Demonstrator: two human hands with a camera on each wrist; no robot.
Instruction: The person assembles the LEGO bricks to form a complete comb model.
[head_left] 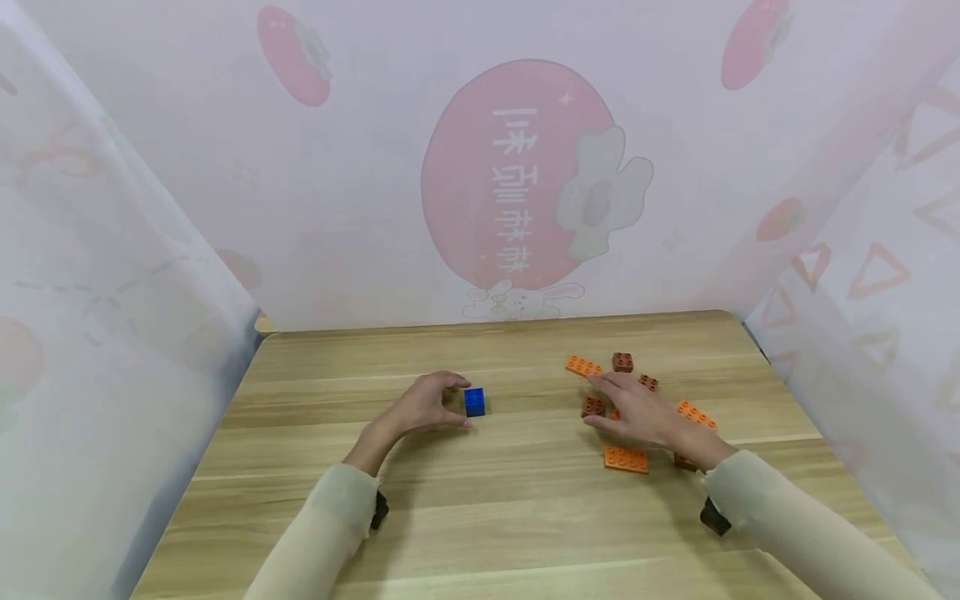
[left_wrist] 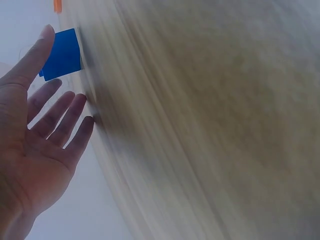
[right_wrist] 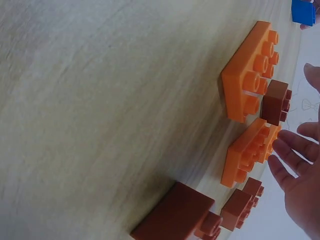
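On the wooden table stands a blue toy brick [head_left: 474,402], left of the loose pieces. My left hand [head_left: 427,404] reaches beside it, thumb and fingers spread at its left side. In the left wrist view the thumb overlaps the blue brick [left_wrist: 62,55], while the fingers stay fairly straight; contact is unclear. Over the scattered pieces hovers my right hand [head_left: 633,408], fingers extended and holding nothing visible. Near its fingertips lie an orange flat brick [head_left: 582,365] and a brown brick [head_left: 592,406]. Another orange flat brick [right_wrist: 245,75] shows large in the right wrist view.
Around the right hand lie more brown bricks, one at the back [head_left: 622,362] and one partly under the wrist [head_left: 684,461]. Orange flat bricks sit in front [head_left: 626,459] and to the right [head_left: 697,414]. Printed white curtains [head_left: 360,208] enclose the table [head_left: 487,533] at back and sides.
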